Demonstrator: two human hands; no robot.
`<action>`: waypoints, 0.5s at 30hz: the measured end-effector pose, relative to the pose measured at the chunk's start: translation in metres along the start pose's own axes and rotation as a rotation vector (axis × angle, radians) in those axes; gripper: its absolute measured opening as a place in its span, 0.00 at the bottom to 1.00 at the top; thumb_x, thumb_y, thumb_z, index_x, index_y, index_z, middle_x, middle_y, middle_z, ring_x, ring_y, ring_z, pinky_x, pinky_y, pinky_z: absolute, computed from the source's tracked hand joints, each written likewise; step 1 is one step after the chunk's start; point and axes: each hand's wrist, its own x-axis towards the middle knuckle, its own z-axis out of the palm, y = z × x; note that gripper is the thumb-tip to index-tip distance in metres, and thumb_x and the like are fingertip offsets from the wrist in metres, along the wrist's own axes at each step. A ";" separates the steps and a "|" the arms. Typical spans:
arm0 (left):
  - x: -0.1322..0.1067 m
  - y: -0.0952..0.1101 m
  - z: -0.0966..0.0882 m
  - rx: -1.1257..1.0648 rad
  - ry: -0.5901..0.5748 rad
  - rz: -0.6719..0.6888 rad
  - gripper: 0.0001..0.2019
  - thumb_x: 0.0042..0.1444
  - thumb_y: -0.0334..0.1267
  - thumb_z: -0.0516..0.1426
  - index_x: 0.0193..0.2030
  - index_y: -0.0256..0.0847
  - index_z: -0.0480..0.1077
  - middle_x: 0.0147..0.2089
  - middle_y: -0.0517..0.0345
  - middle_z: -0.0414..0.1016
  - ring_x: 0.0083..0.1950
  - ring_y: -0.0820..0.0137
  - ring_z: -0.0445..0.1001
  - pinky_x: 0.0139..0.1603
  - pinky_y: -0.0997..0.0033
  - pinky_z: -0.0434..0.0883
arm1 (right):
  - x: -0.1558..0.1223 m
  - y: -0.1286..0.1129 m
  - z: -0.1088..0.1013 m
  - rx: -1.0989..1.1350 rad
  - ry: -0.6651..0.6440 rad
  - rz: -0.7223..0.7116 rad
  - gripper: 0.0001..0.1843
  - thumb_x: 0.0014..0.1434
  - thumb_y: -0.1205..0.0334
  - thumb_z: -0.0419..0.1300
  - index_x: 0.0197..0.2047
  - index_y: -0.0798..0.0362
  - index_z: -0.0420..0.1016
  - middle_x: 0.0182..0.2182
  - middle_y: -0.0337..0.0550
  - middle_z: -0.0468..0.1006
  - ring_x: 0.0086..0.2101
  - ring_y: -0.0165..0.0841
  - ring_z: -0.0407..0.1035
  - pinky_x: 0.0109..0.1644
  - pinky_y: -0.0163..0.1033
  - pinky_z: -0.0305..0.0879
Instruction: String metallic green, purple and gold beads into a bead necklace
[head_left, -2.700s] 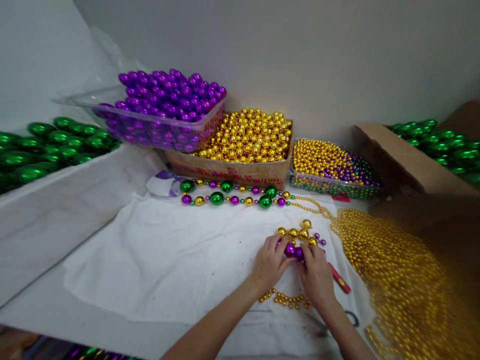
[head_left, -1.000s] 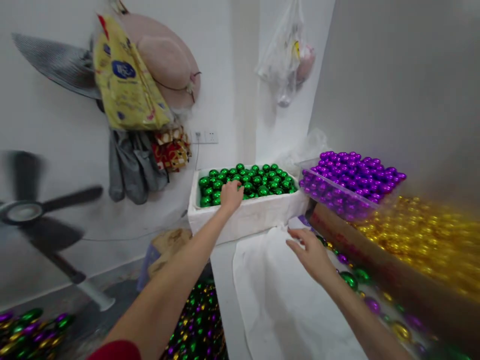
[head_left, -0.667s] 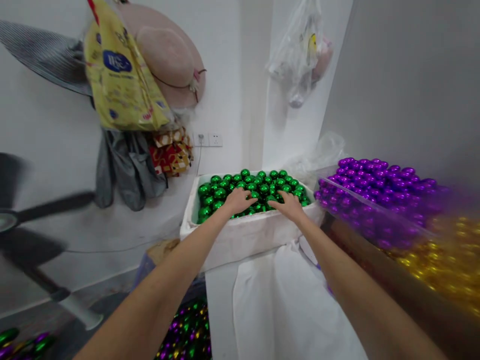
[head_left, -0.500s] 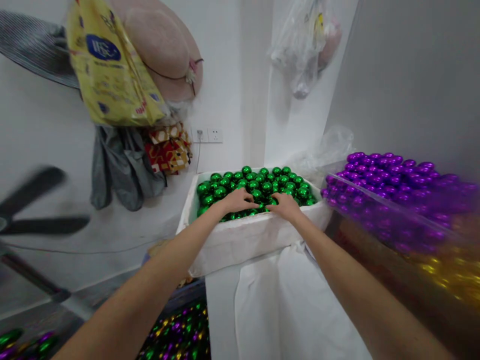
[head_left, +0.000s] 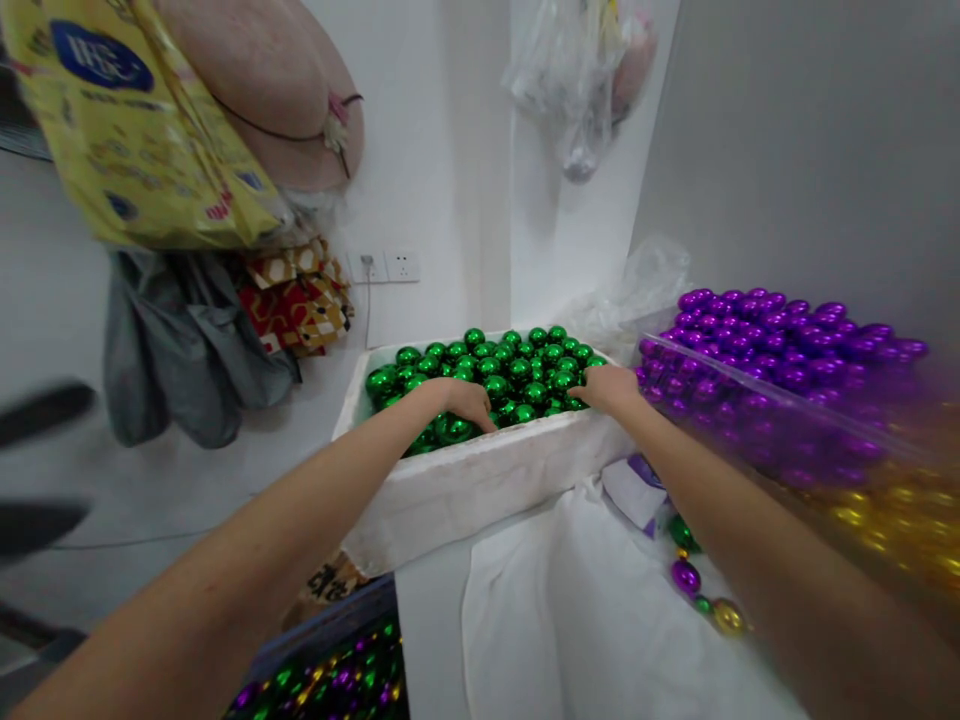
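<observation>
Shiny green balls (head_left: 521, 370) of several sizes fill a white foam box (head_left: 480, 470). My left hand (head_left: 466, 402) reaches over the front rim, its fingers stretched down among the balls in the middle of the box; some fingertips are hidden. At the box's right end, my right hand (head_left: 611, 386) touches the balls with fingers apart, partly hidden by the back of the hand. I see no ball gripped in either hand.
Purple balls (head_left: 757, 340) lie behind a clear edge on the right, with gold balls (head_left: 892, 510) below. A multicoloured bead string (head_left: 685, 577) rests on white cloth (head_left: 540, 620). Mixed beads (head_left: 330, 680) sit in a bin at lower left. Fan blades (head_left: 45, 410) stand at left.
My hands have moved apart: the right one went to the box's right end, while the left one dips among the balls. The view has shifted, and the bead string shows beside my right forearm.
</observation>
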 end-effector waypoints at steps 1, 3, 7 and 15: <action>0.001 -0.002 0.001 -0.014 -0.013 0.008 0.20 0.40 0.52 0.59 0.36 0.41 0.78 0.39 0.57 0.79 0.42 0.61 0.72 0.40 0.72 0.67 | 0.002 -0.004 0.003 -0.005 -0.003 0.012 0.17 0.58 0.52 0.61 0.42 0.59 0.73 0.47 0.50 0.73 0.52 0.42 0.64 0.57 0.58 0.57; 0.000 -0.006 0.004 -0.037 -0.032 0.023 0.20 0.43 0.52 0.57 0.38 0.42 0.77 0.40 0.59 0.79 0.44 0.63 0.73 0.41 0.73 0.67 | 0.009 -0.012 0.007 0.007 -0.020 0.027 0.17 0.59 0.53 0.60 0.43 0.59 0.73 0.47 0.50 0.73 0.52 0.42 0.64 0.57 0.58 0.56; -0.007 -0.008 0.012 -0.048 -0.033 0.043 0.23 0.47 0.53 0.53 0.45 0.42 0.75 0.47 0.57 0.77 0.47 0.63 0.72 0.43 0.74 0.66 | 0.021 -0.020 0.013 0.104 -0.053 0.015 0.15 0.61 0.56 0.59 0.46 0.58 0.72 0.47 0.48 0.73 0.49 0.39 0.67 0.55 0.54 0.62; -0.016 -0.005 0.020 -0.059 0.022 0.064 0.25 0.46 0.47 0.53 0.51 0.39 0.70 0.47 0.51 0.76 0.44 0.61 0.72 0.39 0.71 0.66 | 0.018 0.008 0.003 0.492 -0.010 0.040 0.14 0.60 0.56 0.59 0.43 0.59 0.73 0.44 0.46 0.74 0.46 0.38 0.69 0.51 0.50 0.66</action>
